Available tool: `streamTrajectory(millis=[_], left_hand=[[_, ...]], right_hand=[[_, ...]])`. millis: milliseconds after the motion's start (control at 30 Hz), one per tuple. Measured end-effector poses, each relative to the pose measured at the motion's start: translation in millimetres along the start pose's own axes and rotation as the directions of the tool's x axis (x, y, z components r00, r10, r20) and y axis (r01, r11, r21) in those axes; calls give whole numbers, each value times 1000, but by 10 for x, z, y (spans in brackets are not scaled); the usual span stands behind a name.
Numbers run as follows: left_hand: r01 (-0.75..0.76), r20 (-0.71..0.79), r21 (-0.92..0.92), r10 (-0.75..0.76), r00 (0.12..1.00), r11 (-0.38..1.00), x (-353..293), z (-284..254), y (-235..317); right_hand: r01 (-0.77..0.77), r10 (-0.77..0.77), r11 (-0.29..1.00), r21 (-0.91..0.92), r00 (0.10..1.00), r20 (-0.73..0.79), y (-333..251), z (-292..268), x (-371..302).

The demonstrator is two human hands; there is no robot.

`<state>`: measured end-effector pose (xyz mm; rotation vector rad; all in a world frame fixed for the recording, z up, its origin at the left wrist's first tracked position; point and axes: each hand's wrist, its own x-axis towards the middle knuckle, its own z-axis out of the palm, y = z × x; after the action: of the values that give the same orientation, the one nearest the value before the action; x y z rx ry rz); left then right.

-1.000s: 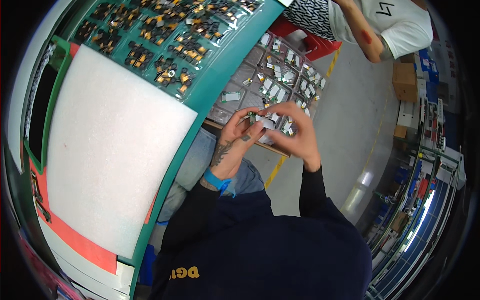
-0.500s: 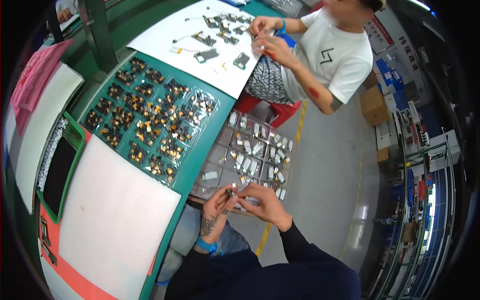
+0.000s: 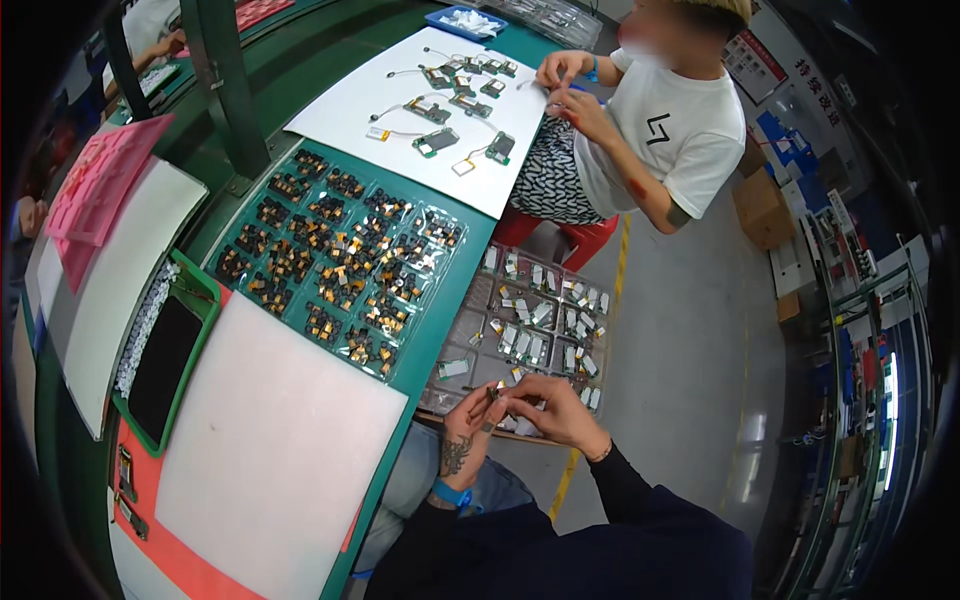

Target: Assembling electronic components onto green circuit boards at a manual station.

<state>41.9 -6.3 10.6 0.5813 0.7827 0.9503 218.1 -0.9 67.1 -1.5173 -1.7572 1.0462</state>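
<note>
Holding one part (image 3: 494, 394) with left fingers (image 3: 471, 404)

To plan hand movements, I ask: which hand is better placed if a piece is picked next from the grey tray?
Probably the right hand: most pieces in the grey tray lie nearer it. The left hand holds a small part, though the right is at it too.

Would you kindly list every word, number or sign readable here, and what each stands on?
I'm leaving wording uncopied; places only:
Wall: a slanting column of dark characters.
Poster: print too small to read.
White shirt: one black angular mark.
Held part, tray pieces: any print too small to read.
</note>
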Motion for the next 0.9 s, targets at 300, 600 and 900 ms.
streamTrajectory(millis=[300,600,900], left_hand=[[-36,75,21,34,997,999,36,38,76],[34,159,-5,-32,987,999,-16,57,85],[44,42,72,-47,998,996,-186,-39,-103]], right_hand=[[-103,107,988,114,994,-28,-138,-102,-53],[-343,369,815,467,929,39,-134,-26,-149],[-159,164,986,42,971,-174,20,372,-444]])
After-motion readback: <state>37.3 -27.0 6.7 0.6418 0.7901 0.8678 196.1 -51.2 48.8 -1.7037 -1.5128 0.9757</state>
